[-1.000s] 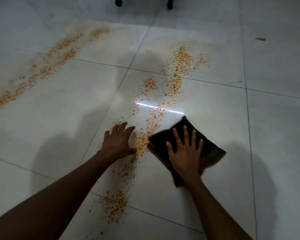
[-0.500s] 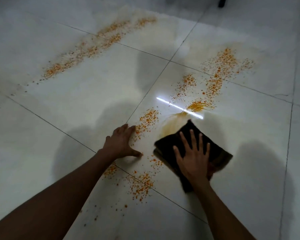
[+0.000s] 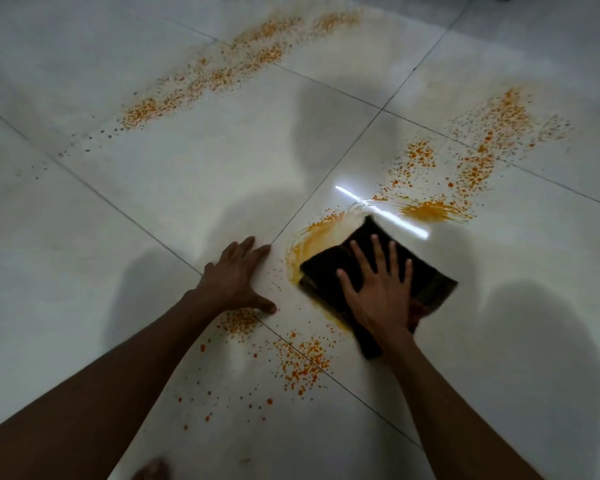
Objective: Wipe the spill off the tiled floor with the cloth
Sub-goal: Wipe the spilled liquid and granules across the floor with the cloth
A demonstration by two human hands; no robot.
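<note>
A folded dark brown cloth [image 3: 426, 275] lies flat on the white tiled floor [image 3: 153, 209]. My right hand [image 3: 378, 289] presses on it with fingers spread. An orange spill runs across the tiles: a wet smear [image 3: 312, 237] curves round the cloth's left edge, speckles [image 3: 482, 161] spread beyond it to the upper right, and more drops [image 3: 302, 362] lie near my wrists. A second orange streak [image 3: 222, 71] crosses the far tiles at upper left. My left hand [image 3: 239, 275] rests flat on the bare floor left of the cloth, holding nothing.
A bright strip of reflected light [image 3: 381, 211] lies just beyond the cloth. Dark grout lines [image 3: 326, 188] cross the floor diagonally. A toe [image 3: 149, 469] shows at the bottom edge. Shadows of my arms and body fall on the tiles.
My right hand has swept the cloth left over the speckles, leaving a curved orange smear. The view has shifted, so the spill sits further right. My left hand stays planted.
</note>
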